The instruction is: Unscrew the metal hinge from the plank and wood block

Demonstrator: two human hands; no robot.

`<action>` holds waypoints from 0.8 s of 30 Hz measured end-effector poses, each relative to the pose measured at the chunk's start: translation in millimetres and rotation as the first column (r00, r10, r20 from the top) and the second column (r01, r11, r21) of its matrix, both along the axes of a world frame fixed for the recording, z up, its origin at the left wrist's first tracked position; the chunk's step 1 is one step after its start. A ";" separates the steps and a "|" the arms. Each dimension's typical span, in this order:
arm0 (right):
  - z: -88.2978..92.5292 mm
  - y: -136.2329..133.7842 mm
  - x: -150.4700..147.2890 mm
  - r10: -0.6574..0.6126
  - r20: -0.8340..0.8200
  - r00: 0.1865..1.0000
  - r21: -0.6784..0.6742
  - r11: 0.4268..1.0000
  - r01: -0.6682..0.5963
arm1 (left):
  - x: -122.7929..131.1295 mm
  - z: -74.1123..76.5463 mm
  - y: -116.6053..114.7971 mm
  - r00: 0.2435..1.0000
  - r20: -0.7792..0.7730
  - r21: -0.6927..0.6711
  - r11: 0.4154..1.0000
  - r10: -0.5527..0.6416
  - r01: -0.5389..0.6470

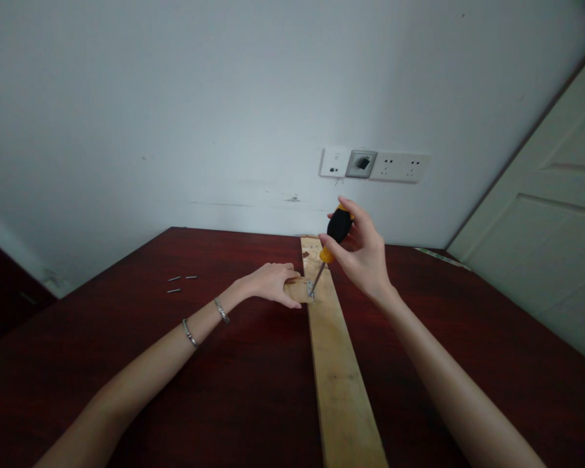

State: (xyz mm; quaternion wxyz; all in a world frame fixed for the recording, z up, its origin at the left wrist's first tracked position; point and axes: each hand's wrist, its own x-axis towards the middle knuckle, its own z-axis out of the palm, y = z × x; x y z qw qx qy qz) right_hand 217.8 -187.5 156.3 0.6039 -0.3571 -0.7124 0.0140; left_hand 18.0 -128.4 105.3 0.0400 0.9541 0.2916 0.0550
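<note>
A black and yellow screwdriver [339, 226] is gripped by its handle in my right hand [368, 253], its shaft tilted down to the left. The tip meets a small metal bracket [311, 288] on a long, pale wooden board [344, 377]. My left hand [273, 284] grips a short wooden block [296, 290] between thumb and fingers, against the board's left edge beside the bracket. Whether a screw sits under the tip is too small to tell.
Several screws [174, 290] lie on the dark red table [214, 364] left of my left hand. Wall sockets [390, 167] are behind the table, and a thin strip [441, 258] lies at its back right. A white panelled door [556, 214] stands on the right.
</note>
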 end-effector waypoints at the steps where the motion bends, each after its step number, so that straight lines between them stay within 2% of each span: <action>1: -0.2 0.1 0.1 -0.001 0.002 1.000 0.001 1.000 0.001 | 0.0 -0.1 0.1 1.000 0.000 0.001 1.000 -0.002 0.002; 17: -1.3 -1.3 -1.3 0.023 0.015 1.000 0.007 1.000 -0.023 | -2.0 -2.1 2.7 1.000 0.021 0.002 1.000 0.001 -0.001; 24: 1.5 -5.4 -1.4 0.064 0.111 0.992 -0.030 0.998 -0.061 | -1.9 -3.5 4.1 1.000 0.025 0.019 1.000 0.009 -0.010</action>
